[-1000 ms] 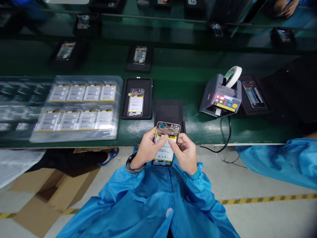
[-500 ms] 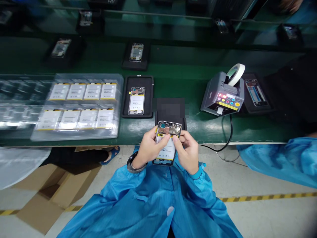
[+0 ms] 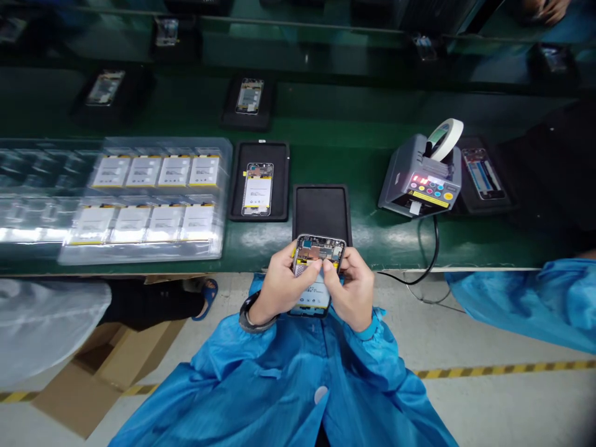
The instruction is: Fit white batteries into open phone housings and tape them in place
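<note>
Open-backed smartphone frame with white battery and bare circuit board (image 3: 315,273) was held above the green bench's (image 3: 372,167) near edge | left hand (image 3: 279,287) and right hand (image 3: 352,292) clasped its sides, thumbs pressing its upper part | looked light, rigid, fragile; best gripped by the edges, off the board.

A green bench (image 3: 372,161) is seen, with black trays (image 3: 321,211) laid on it. The phone (image 3: 319,248) is shown with a copper-and-teal board and a white battery (image 3: 316,292) edged in yellow — the same white and yellow is repeated on the cells (image 3: 153,171) under clear plastic. A grey dispenser (image 3: 421,177) is lit by red, pink and yellow buttons; white tape (image 3: 447,138) is carried on it. Blue sleeves (image 3: 261,360) are worn — a black wristband (image 3: 249,313) too. The floor's stripe (image 3: 503,371) is marked yellow and black. Brown boxes (image 3: 93,379) are noted.
</note>
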`<state>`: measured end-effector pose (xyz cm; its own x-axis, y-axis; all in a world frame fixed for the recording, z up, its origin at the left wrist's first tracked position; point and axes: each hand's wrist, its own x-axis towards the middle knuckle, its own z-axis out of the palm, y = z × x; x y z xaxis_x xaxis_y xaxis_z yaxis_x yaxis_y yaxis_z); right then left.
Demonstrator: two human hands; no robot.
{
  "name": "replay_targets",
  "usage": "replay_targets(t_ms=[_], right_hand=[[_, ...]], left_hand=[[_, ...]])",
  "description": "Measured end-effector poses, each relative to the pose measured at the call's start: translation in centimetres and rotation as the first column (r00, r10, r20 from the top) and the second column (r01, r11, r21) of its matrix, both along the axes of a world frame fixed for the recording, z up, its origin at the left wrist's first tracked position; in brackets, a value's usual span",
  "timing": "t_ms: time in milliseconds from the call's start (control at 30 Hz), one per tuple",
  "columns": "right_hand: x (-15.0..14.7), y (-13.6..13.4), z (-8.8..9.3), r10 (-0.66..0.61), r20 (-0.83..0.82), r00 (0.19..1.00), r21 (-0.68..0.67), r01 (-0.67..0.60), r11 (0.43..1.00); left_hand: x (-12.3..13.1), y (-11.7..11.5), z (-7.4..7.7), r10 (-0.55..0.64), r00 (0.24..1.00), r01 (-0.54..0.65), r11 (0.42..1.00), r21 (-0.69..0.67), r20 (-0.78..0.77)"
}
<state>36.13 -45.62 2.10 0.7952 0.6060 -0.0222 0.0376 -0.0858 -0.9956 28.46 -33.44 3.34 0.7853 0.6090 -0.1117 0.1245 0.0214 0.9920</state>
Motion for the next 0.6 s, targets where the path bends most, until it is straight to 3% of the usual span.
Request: replay_targets(t_ms=[67, 167, 233, 300, 367, 400, 500, 600], right_hand=[[0.2, 0.4, -0.2, 0.000, -0.049, 0.999, 0.007, 0.000, 1.000], [2.7, 0.3, -1.0, 0.012, -0.170, 0.985, 0.018, -0.009, 1.000], [6.2, -0.8, -1.7, -0.141, -0.181, 0.973, 0.023, 0.147, 0.989], [10.5, -2.6, -2.4, -0.434, -0.104, 0.895, 0.024, 0.439, 0.898], [14.5, -4.5, -2.8, -0.629, -0.030, 0.777, 0.006, 0.630, 0.777], [16.1, -5.2, -3.0, -0.658, -0.017, 0.753, -0.016, 0.657, 0.753], [18.9, -6.0, -3.2, -0.600, -0.060, 0.798, -0.075, 0.595, 0.800], [19.5, -5.6, -3.1, -0.561, -0.108, 0.820, -0.079, 0.556, 0.828]], left_hand=[[0.2, 0.2, -0.5, -0.016, 1.000, 0.015, 0.998, -0.068, -0.004], [0.9, 1.0, -2.0, -0.012, 0.999, 0.001, 0.949, -0.315, -0.035], [1.4, 1.8, -3.3, 0.008, 0.997, -0.043, 0.871, -0.489, -0.073], [1.9, 2.7, -4.3, 0.038, 0.993, -0.097, 0.808, -0.581, -0.112], [2.2, 3.6, -4.8, 0.068, 0.990, -0.128, 0.791, -0.598, -0.123], [2.2, 3.9, -5.0, 0.076, 0.990, -0.130, 0.795, -0.592, -0.115], [2.3, 4.4, -5.1, 0.047, 0.997, -0.075, 0.828, -0.556, -0.065], [2.5, 4.3, -5.4, 0.031, 0.999, -0.040, 0.862, -0.505, -0.027]])
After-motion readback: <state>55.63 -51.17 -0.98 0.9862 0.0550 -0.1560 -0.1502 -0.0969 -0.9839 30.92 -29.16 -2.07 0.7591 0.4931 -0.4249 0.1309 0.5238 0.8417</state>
